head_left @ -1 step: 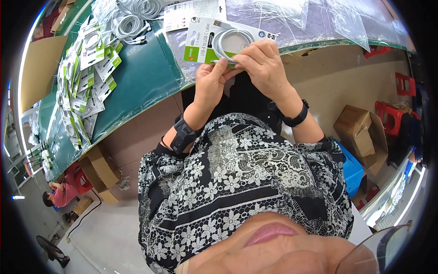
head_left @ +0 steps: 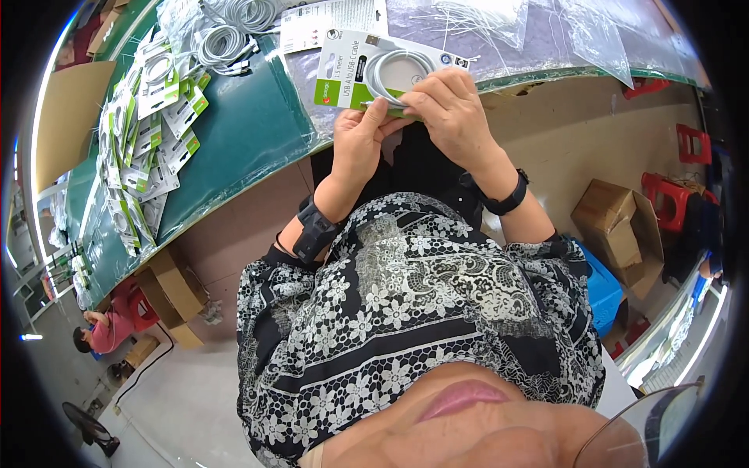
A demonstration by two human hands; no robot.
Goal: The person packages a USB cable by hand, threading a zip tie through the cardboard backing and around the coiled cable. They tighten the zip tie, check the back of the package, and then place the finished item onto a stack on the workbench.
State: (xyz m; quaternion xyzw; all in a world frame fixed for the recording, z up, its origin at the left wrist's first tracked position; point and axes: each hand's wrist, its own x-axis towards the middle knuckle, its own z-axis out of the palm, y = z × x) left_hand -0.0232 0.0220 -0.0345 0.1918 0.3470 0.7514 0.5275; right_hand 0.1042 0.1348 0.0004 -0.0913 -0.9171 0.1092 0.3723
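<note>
Over the table's front edge I hold up a white and green packaging card (head_left: 336, 58) with a coiled grey USB cable (head_left: 374, 76) lying against its face. My left hand (head_left: 359, 144) pinches the card's lower edge, thumb in front, beside the bottom of the coil. Curled over the lower right of card and coil are the fingers of my right hand (head_left: 451, 117); its fingertips press at the cable, and what they grip behind it is hidden. Another white card (head_left: 300, 31) lies flat just behind the held one.
At the left, a heap of carded cables (head_left: 148, 148) covers part of the green tabletop (head_left: 242, 125). Loose cable coils (head_left: 222, 47) lie at the back. White ties (head_left: 460, 23) and plastic bags (head_left: 597, 43) are at the back right. Cardboard boxes (head_left: 608, 214) and red stools (head_left: 667, 199) stand on the floor.
</note>
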